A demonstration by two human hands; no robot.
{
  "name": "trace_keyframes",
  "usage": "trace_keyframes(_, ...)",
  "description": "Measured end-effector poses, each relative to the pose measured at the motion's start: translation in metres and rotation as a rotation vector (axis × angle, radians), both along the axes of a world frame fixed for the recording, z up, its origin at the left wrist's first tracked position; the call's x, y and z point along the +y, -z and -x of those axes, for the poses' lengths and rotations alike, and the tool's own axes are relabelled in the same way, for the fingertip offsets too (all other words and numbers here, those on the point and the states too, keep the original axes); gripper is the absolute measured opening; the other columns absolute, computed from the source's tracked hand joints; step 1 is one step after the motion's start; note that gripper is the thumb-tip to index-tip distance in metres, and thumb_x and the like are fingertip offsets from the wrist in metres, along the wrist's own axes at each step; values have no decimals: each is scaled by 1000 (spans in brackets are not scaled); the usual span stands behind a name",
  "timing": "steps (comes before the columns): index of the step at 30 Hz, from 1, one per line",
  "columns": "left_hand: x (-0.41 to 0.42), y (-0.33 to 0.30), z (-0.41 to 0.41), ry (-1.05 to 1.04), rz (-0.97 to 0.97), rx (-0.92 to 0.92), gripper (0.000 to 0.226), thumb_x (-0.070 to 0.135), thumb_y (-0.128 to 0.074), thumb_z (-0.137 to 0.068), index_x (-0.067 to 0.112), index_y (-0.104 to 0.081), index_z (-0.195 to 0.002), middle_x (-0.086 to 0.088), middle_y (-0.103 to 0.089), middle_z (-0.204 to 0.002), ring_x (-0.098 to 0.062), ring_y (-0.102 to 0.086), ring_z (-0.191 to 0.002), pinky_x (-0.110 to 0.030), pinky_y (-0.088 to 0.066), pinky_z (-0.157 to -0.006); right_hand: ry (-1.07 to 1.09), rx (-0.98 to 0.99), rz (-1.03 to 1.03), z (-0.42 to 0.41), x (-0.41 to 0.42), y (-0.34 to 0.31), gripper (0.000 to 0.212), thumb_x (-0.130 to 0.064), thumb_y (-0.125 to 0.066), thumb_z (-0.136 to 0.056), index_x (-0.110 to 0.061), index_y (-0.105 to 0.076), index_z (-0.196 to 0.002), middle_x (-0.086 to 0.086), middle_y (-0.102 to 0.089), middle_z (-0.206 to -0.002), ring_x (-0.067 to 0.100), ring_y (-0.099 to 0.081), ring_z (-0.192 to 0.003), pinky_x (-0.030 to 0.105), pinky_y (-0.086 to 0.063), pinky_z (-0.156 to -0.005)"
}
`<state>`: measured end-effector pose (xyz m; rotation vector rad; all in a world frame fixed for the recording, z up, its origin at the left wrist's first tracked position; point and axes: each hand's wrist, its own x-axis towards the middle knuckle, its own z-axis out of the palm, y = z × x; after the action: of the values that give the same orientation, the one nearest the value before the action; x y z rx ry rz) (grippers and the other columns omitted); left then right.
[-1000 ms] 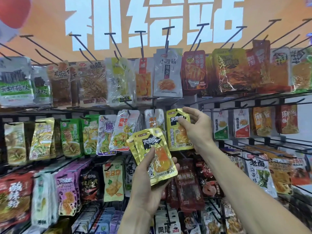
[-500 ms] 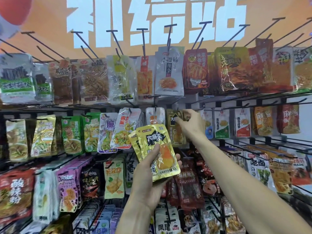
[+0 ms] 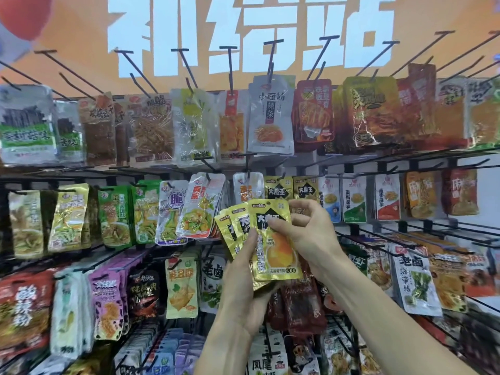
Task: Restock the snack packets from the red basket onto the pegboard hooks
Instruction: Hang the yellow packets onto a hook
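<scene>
Yellow snack packets [image 3: 273, 239] sit fanned in the left hand [image 3: 243, 288], near the middle of the view and just in front of the second row of the display. The left thumb presses across the face of the fan while the remaining fingers curl behind it, so the whole bundle is gripped from below. The right hand [image 3: 305, 231] comes in from the right; its thumb and forefinger pinch the upper edge of the front packet, over the black diamond label, and the other fingers arch loosely above.

Just behind the hands, two matching yellow packets [image 3: 290, 189] hang side by side on hooks in the second row. To their right hang white packets with green and red bands [image 3: 370, 198]. To the left a clear packet of green vegetables [image 3: 201, 207] tilts outward. The top row holds a grey packet [image 3: 272, 115] and bare black hooks [image 3: 230, 66] jutting toward the camera under an orange sign [image 3: 81, 36] with large pale characters.
</scene>
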<state>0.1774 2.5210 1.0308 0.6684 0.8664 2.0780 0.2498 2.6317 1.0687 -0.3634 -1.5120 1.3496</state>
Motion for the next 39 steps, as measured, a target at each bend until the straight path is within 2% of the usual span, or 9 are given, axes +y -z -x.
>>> trace_keyframes(4,-1,-4,-1,-29,-5,-8,37,36,-70,-95,14,-74,-125,-14,-80,-113,-33,-76,-105,-45,-58,-85,90,83,-47,3,10,-11,57,-8,-86,-82,-18,-50,-125,10,-75,-104,19,-78,-81,32,-64,-67)
trace_keyframes(10,-7,-6,4,-37,22,4,40,37,-70,-94,9,-74,-123,-26,-77,-107,-38,-75,-99,-41,-58,-76,170,107,-96,11,37,-33,53,-9,-84,-85,-26,-52,-124,15,-73,-104,32,-75,-86,46,-65,-71)
trace_keyframes(17,-14,-3,10,-20,-12,-3,46,37,-71,-91,7,-71,-126,-26,-77,-110,-36,-78,-88,-32,-60,-54,257,43,-164,21,66,-39,37,-12,-84,-86,-28,-67,-116,6,-74,-106,21,-75,-82,34,-62,-65)
trace_keyframes(20,-13,-4,11,-17,-19,18,48,37,-71,-90,7,-71,-128,-26,-77,-111,-38,-78,-92,-34,-62,-59,345,-51,-233,29,74,-41,33,-16,-84,-87,-24,-72,-116,-7,-68,-110,13,-66,-98,27,-57,-70)
trace_keyframes(24,-8,-6,13,-27,-8,20,57,35,-76,-85,9,-66,-134,-24,-76,-116,-40,-77,-103,-41,-62,-76,479,-324,-342,40,77,-48,42,-30,-83,-87,-22,-69,-126,-1,-69,-126,22,-62,-122,43,-52,-103)
trace_keyframes(27,-4,-5,13,-30,11,21,62,33,-81,-82,11,-64,-137,-21,-77,-118,-38,-76,-108,-42,-62,-78,613,-330,-419,31,53,-38,43,-48,-75,-89,-28,-69,-127,0,-65,-128,22,-58,-124,42,-48,-103)
trace_keyframes(30,0,-4,12,-44,16,26,49,28,-80,-85,8,-71,-129,-16,-79,-114,-34,-77,-104,-45,-61,-85,365,-178,-342,11,8,-12,45,-57,-78,-85,-27,-68,-117,-8,-68,-108,6,-65,-99,26,-53,-80)
trace_keyframes(33,3,-4,7,-76,55,32,54,34,-82,-81,8,-72,-127,-12,-80,-112,-27,-78,-103,-37,-61,-71,75,-189,-173,5,-9,3,54,-44,-90,-75,-27,-61,-118,-2,-74,-99,1,-72,-83,17,-50,-68)
trace_keyframes(39,1,-4,4,-53,19,2,54,51,-71,-92,15,-69,-131,-13,-80,-109,-26,-79,-93,-40,-61,-74,50,-53,-62,5,0,2,45,-20,-85,-83,-22,-57,-119,9,-77,-97,19,-78,-85,31,-59,-69)
